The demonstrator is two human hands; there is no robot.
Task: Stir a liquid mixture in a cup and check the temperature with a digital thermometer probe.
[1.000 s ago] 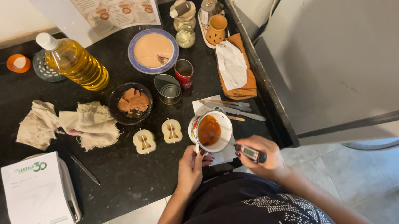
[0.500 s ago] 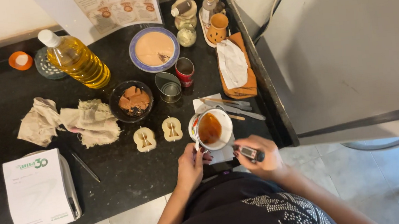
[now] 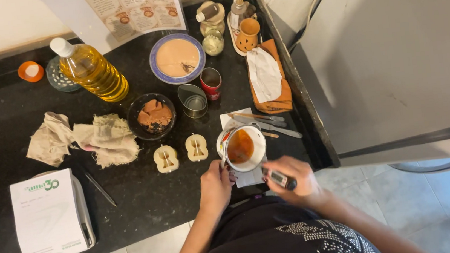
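Note:
A white enamel mug [image 3: 242, 148] with amber-orange liquid stands on a paper sheet near the counter's front edge. My left hand [image 3: 215, 187] grips the mug's handle at its lower left. My right hand [image 3: 294, 180] is closed around a small black and silver stick-like device [image 3: 279, 178], just right of the mug. Two cream-coloured mould halves [image 3: 166, 159] [image 3: 197, 147] lie side by side to the mug's left.
On the black counter [image 3: 5, 125]: a bottle of yellow oil [image 3: 90, 70], a blue-rimmed plate [image 3: 177, 58], a dark bowl of brown lumps [image 3: 152, 117], a metal cup [image 3: 194, 100], a red can [image 3: 211, 83], crumpled cloths [image 3: 83, 138], a white box [image 3: 46, 216], metal tools [image 3: 266, 122], an orange cloth [image 3: 267, 81].
Both hands stay at the mug; the view has only shifted slightly. Nothing was picked up or let go.

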